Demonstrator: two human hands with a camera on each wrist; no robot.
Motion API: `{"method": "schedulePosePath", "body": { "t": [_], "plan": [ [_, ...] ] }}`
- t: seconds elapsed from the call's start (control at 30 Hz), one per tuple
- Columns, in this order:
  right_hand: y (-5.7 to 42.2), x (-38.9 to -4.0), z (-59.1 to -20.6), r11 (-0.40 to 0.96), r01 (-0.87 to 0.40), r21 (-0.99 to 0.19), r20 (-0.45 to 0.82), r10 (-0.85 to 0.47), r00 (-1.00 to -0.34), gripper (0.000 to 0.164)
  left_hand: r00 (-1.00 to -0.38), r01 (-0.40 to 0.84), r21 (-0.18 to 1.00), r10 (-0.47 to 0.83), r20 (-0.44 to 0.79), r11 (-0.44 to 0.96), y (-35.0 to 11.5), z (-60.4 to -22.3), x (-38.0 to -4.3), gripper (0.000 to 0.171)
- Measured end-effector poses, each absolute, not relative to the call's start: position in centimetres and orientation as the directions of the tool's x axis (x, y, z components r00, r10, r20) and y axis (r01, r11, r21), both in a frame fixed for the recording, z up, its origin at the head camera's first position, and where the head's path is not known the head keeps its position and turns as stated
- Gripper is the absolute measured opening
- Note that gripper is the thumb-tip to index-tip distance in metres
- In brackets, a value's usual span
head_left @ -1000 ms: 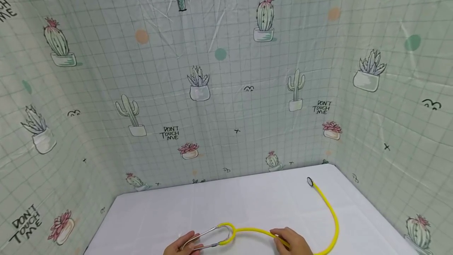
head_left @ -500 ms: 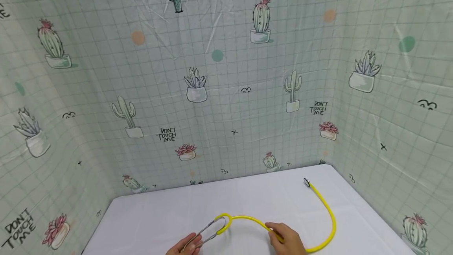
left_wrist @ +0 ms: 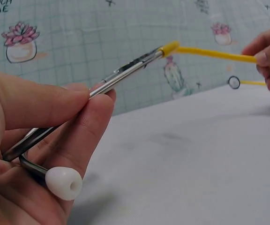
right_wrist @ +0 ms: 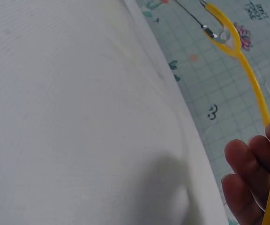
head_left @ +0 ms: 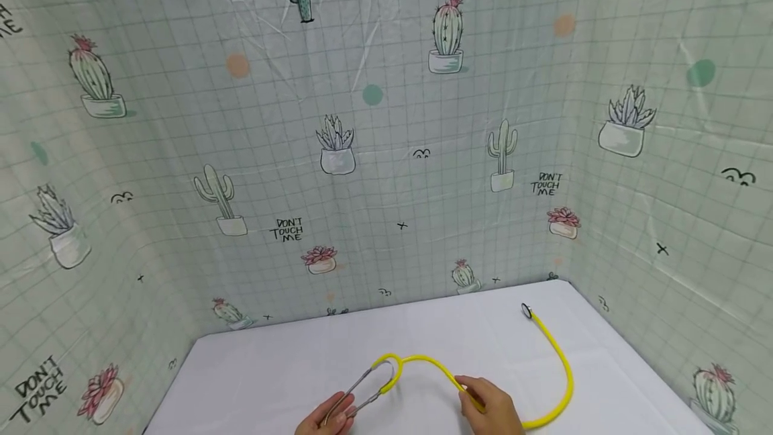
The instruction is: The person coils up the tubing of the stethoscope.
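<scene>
A yellow stethoscope (head_left: 430,359) stretches between both hands near the table's front. My left hand (head_left: 328,415) pinches its metal ear tubes (left_wrist: 121,78) between thumb and fingers; in the left wrist view a white ear tip (left_wrist: 63,183) sits below the palm. Further along, my right hand (head_left: 492,407) grips the yellow tubing, which the right wrist view shows between thumb and curled fingers (right_wrist: 243,161). The forked yellow end (right_wrist: 238,44) is raised off the table. From the right hand the tubing curves back to the round chest piece (head_left: 527,311), lying at the far right of the table.
A white-covered table (head_left: 272,368) spans the lower part of the head view. Behind it and on both sides hangs a grid-patterned cloth (head_left: 368,200) printed with cacti, close to the table's back edge.
The left hand has shifted right and slightly up, lifting the forked end higher. The tubing between the hands now arches more. The right hand has moved slightly up and keeps its grip.
</scene>
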State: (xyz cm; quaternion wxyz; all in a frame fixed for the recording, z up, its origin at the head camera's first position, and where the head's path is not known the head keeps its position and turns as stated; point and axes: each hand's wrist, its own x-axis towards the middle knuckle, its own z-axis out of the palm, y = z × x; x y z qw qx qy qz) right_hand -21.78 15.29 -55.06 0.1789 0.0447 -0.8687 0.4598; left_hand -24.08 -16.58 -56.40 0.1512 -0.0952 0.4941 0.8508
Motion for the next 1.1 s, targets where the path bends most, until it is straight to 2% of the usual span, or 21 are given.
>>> {"method": "schedulePosePath", "body": {
  "t": [0.23,0.33,0.43,0.57,0.7,0.83,0.97,1.1],
  "plan": [
    [15.3,-22.3,-54.5,0.543,-0.176,-0.821,0.279,0.112,-0.954,0.024,-0.936,-0.351,0.806,0.172,-0.305,-0.476,-15.7,-55.2,-23.4,0.086],
    [15.3,-22.7,-54.2,0.526,-0.160,-0.835,0.266,0.132,-0.955,0.029,-0.941,-0.340,0.815,0.169,-0.295,-0.469,-15.2,-54.4,-23.0,0.086],
    [15.2,-22.9,-53.8,0.515,-0.186,-0.837,0.293,0.135,-0.946,0.036,-0.944,-0.328,0.829,0.177,-0.277,-0.454,-14.8,-53.9,-22.7,0.083],
    [14.9,-23.3,-53.2,0.514,-0.306,-0.801,0.413,0.105,-0.905,0.039,-0.942,-0.330,0.825,0.215,-0.257,-0.459,-14.4,-53.6,-22.3,0.074],
    [15.0,-23.6,-52.5,0.555,-0.423,-0.717,0.553,0.082,-0.829,0.032,-0.940,-0.334,0.816,0.228,-0.254,-0.471,-14.0,-53.6,-22.2,0.071],
    [16.1,-23.9,-51.6,0.609,-0.550,-0.571,0.700,0.012,-0.714,0.028,-0.932,-0.341,0.858,0.259,-0.255,-0.383,-13.9,-53.5,-22.3,0.066],
    [17.4,-24.3,-50.8,0.599,-0.695,-0.398,0.817,-0.112,-0.565,0.037,-0.910,-0.330,0.906,0.346,-0.230,-0.266,-14.0,-53.4,-22.6,0.059],
    [18.0,-24.7,-50.1,0.550,-0.774,-0.315,0.862,-0.176,-0.476,0.044,-0.888,-0.310,0.925,0.415,-0.199,-0.221,-14.2,-53.5,-22.7,0.056]
  ]
}}
